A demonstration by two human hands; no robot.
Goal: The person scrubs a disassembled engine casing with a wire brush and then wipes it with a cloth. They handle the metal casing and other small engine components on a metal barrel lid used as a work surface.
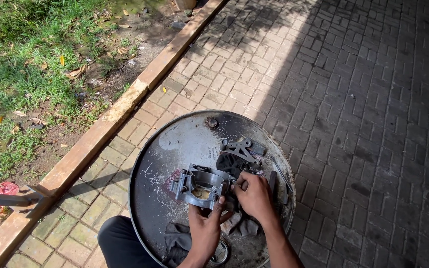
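A grey cast metal housing (199, 182) with bolt lugs lies on top of a metal drum (175, 144). My left hand (205, 226) holds the housing by its near edge, thumb up against it. At the housing's right end, my right hand (254, 194) has its fingers pinched on something small that I cannot make out. A grey metal bracket (238, 147) with holes rests just beyond the housing. A dark rag (229, 164) lies between them.
Another dark cloth (177, 240) and a small round tin (220, 253) sit at the drum's near rim. A long dark tool (273, 179) lies right of my hands. Brick paving (353, 99) surrounds the drum; a concrete kerb (125, 101) and grass (26, 49) lie left. My knee (122, 243) is below.
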